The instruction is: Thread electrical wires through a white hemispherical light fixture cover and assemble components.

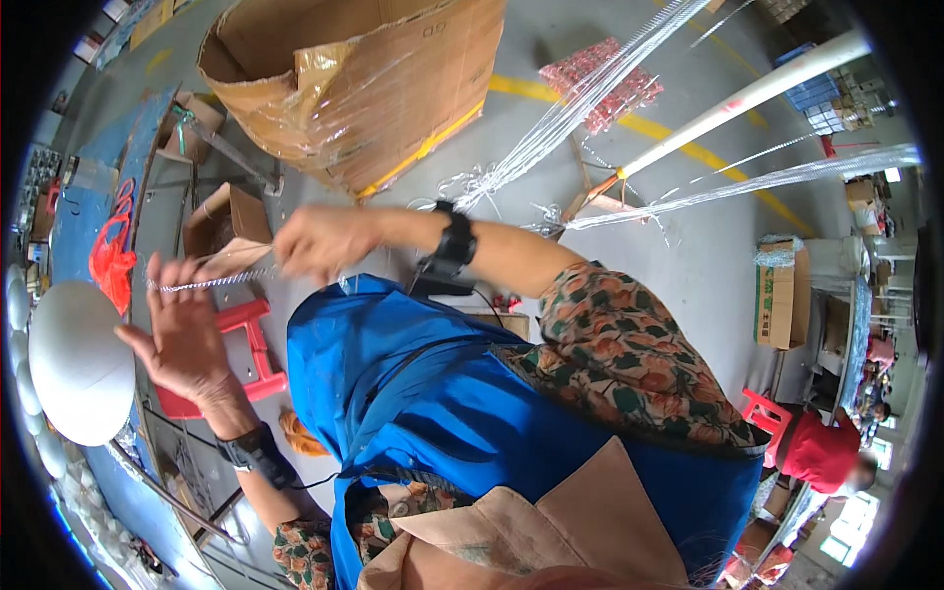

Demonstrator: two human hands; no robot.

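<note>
My left hand [185, 339] is raised in front of me on the left, palm showing, fingers stretched and thumb apart. A thin twisted silvery-white cord [231, 279] runs across its fingers to my right hand [320, 244]. That hand is closed around the cord's other end, its fingertips somewhat blurred. Whether the cord loops fully behind the left fingers is hidden. Both wrists wear black bands. Close beside the left hand stands a smooth white dome [81, 364], and a red plastic stool [241, 359] is below and behind it.
A large taped cardboard box [374, 93] stands ahead. Bundles of silvery strands [551, 143] stretch to the upper right, near a white pole [737, 108]. A blue-topped table [84, 231] with a red bag [113, 261] is at the left. A person in red [816, 447] is far right.
</note>
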